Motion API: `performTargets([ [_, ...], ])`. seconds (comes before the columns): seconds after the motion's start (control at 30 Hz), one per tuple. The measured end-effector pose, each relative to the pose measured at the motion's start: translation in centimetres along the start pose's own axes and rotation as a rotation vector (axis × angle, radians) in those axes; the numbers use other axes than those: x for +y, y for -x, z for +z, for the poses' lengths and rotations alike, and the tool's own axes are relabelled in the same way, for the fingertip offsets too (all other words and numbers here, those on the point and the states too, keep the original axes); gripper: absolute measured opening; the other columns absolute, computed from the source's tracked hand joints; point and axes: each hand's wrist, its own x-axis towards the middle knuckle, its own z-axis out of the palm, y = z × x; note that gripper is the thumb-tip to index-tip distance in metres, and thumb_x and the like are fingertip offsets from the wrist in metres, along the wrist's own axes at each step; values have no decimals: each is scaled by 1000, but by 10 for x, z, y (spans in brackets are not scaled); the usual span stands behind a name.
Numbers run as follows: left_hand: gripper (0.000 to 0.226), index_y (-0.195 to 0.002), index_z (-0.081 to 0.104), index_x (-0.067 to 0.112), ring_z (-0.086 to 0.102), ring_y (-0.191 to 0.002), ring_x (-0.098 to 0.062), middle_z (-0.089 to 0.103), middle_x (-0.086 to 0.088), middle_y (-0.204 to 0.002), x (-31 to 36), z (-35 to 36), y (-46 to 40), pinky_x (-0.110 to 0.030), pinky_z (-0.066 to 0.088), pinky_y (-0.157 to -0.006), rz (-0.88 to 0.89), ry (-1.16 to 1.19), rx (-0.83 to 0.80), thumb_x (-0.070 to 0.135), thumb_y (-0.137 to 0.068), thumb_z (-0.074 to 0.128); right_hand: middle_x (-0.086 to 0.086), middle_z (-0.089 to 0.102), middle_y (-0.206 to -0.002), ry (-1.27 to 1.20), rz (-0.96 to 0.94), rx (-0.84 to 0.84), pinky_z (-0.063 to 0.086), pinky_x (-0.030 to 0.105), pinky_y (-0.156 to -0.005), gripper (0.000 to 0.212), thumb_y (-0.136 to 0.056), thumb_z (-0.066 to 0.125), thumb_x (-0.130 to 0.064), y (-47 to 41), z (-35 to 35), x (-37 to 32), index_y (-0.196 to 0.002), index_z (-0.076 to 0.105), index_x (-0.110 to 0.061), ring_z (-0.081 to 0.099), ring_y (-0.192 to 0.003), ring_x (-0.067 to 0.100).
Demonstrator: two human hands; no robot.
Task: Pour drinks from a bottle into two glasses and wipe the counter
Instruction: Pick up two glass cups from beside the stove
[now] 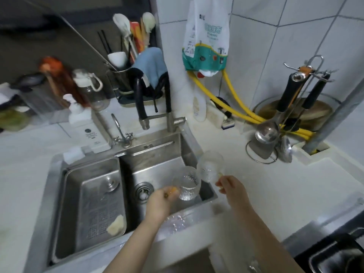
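My left hand (160,201) grips the amber handle of a clear textured glass (187,184), held upright over the right basin of the steel sink (153,160). My right hand (229,186) pinches the handle of a second clear glass (209,167), tipped on its side above the sink's right rim. The two glasses nearly touch. Water drops lie on the sink's front edge (177,219). A blue cloth (151,66) hangs over the black faucet hose (140,99). No pouring bottle is clearly in view.
A drain tray (94,203) with a small sponge piece fills the sink's left basin. Soap dispenser (78,115), water bottle (90,91) and utensil holder (120,75) stand behind. Ladle rack (275,134) and yellow hoses (236,107) sit at right. A stove edge (334,253) shows bottom right.
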Motion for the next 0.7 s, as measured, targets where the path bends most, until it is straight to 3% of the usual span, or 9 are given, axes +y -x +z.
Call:
performTargets([
  [0.03, 4, -81, 69, 25, 60, -75, -9, 70, 3, -79, -5, -10, 4, -23, 43, -72, -20, 28, 43, 25, -85, 68, 9, 63, -82, -3, -14, -25, 45, 27, -70, 18, -97, 46, -12, 4, 12, -2, -86, 59, -4, 56, -72, 21],
  [0.1, 10, -92, 72, 19, 60, -74, -12, 69, 2, -79, -16, -27, 12, -24, 42, -71, -41, 43, 126, 26, -86, 68, 10, 62, -78, -43, -26, -75, 44, 31, -71, 19, -96, 47, -10, 13, 35, -5, -80, 57, -6, 56, -75, 23],
  [0.27, 17, -99, 72, 14, 60, -77, -12, 67, 3, -82, -43, -69, 33, -19, 35, -66, -84, 56, 288, 24, -86, 67, 1, 57, -70, -48, -114, -201, 42, 9, -59, 20, -96, 48, -11, 36, 81, -13, -78, 57, -9, 51, -65, 12],
  [0.33, 20, -102, 72, 13, 61, -81, -13, 70, -1, -87, -53, -86, 41, -20, 36, -68, -110, 65, 315, 25, -87, 66, 0, 54, -69, -44, -133, -244, 41, 12, -59, 23, -96, 48, -11, 46, 98, -19, -74, 56, -12, 49, -64, 11],
  [0.47, 20, -96, 71, 1, 60, -69, -24, 70, -24, -92, -73, -122, 57, -19, 36, -61, -119, 171, 375, 18, -87, 67, 0, 54, -69, -30, -169, -300, 40, 20, -62, 23, -96, 49, -10, 70, 136, -31, -74, 56, -13, 49, -64, 11],
  [0.6, 19, -98, 72, 9, 59, -72, -6, 70, -2, -84, -99, -168, 75, -11, 42, -66, -136, 208, 464, 23, -85, 69, 4, 63, -78, -1, -209, -366, 45, 9, -61, 16, -95, 50, -14, 103, 184, -42, -83, 59, -12, 56, -71, 13],
  [0.7, 24, -101, 72, 8, 65, -87, -18, 73, -5, -94, -121, -210, 90, -28, 48, -81, -154, 279, 477, 26, -85, 68, 4, 66, -83, -32, -197, -405, 48, 12, -65, 15, -95, 50, -16, 132, 225, -51, -85, 60, -14, 61, -76, 14],
])
